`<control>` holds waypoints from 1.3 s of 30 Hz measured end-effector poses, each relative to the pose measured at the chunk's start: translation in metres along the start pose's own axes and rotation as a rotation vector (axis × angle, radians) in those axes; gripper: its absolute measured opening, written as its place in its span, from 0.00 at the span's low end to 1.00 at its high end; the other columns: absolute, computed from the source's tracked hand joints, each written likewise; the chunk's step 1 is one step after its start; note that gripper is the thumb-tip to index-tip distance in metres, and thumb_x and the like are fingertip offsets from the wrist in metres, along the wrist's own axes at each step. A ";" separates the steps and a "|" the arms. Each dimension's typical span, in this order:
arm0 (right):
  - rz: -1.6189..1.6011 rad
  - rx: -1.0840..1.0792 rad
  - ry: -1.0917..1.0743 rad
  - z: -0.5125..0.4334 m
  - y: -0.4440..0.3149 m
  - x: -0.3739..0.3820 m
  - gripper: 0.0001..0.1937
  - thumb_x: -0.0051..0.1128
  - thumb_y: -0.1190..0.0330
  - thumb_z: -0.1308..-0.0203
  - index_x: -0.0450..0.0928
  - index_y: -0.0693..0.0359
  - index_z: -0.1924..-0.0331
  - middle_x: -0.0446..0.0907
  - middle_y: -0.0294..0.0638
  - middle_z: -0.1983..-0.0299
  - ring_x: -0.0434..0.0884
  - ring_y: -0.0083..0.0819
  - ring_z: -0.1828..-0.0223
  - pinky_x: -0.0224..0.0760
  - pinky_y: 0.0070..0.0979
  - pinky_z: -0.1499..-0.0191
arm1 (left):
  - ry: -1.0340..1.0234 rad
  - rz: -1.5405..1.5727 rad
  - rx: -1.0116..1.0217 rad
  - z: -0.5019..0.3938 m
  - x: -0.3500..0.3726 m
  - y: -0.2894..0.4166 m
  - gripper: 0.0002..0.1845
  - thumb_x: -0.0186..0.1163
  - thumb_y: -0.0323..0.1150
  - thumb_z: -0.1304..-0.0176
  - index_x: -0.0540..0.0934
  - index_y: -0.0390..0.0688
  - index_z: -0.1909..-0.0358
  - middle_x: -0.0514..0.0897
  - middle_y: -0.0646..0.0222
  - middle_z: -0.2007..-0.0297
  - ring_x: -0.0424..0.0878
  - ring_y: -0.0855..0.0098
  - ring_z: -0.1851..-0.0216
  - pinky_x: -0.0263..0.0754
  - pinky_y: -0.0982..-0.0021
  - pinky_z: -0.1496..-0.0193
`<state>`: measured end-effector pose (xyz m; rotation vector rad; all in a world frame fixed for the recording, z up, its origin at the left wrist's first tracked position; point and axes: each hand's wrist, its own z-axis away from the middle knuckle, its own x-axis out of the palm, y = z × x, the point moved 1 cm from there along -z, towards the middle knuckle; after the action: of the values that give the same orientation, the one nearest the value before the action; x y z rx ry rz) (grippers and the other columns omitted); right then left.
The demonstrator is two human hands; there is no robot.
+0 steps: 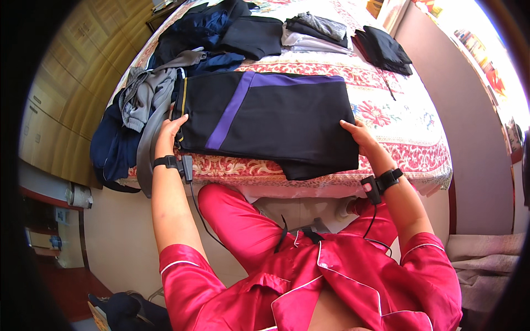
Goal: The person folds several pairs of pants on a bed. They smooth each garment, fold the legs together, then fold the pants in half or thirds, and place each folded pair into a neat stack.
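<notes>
A pair of black trousers or leggings (285, 116) with purple panels lies folded lengthwise across the near side of the bed (252, 165). A yellow line runs along its left end. My left hand (169, 131) grips that left end, thumb on top and fingers hidden beneath the cloth. At the opposite end, my right hand (361, 135) pinches the right edge, its thumb over the fabric and its fingers underneath. The lower right corner of the garment juts toward me. Grey clothing (145, 95) lies close beside my left hand.
Dark clothes (194, 33) are heaped at the back left, with navy clothing (116, 145) hanging over the near left edge. Folded stacks sit farther back: white and grey garments (316, 33) and black ones (383, 49). Wooden cabinets (70, 95) stand left; a windowsill (480, 62) runs right.
</notes>
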<state>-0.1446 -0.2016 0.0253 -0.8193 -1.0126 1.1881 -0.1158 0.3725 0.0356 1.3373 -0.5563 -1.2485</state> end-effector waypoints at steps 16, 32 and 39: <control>0.467 -0.311 0.477 -0.019 -0.059 -0.287 0.18 0.61 0.63 0.38 0.78 0.63 0.48 0.83 0.43 0.63 0.83 0.31 0.66 0.78 0.29 0.61 | -0.180 -0.079 0.270 0.067 0.236 0.019 0.41 0.73 0.43 0.55 0.69 0.27 0.43 0.80 0.49 0.49 0.79 0.59 0.47 0.70 0.64 0.42; 1.666 -0.275 0.144 0.000 -0.025 -0.053 0.35 0.32 0.36 0.34 0.54 0.39 0.26 0.46 0.43 0.23 0.40 0.45 0.22 0.35 0.54 0.27 | -0.075 -1.192 0.920 0.173 0.288 0.068 0.46 0.52 0.68 0.43 0.65 0.44 0.31 0.58 0.57 0.28 0.50 0.56 0.26 0.41 0.39 0.29; 1.739 -0.341 0.080 -0.022 -0.066 0.004 0.36 0.35 0.36 0.35 0.52 0.40 0.26 0.43 0.47 0.23 0.39 0.49 0.22 0.38 0.61 0.29 | 0.005 -1.118 0.858 0.162 0.295 0.068 0.52 0.46 0.73 0.43 0.63 0.40 0.30 0.55 0.49 0.28 0.42 0.52 0.24 0.33 0.42 0.27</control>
<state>-0.1006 -0.2108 0.0791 -2.1682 -0.2006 2.3511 -0.1418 0.0300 0.0367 2.5676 -0.3150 -1.9855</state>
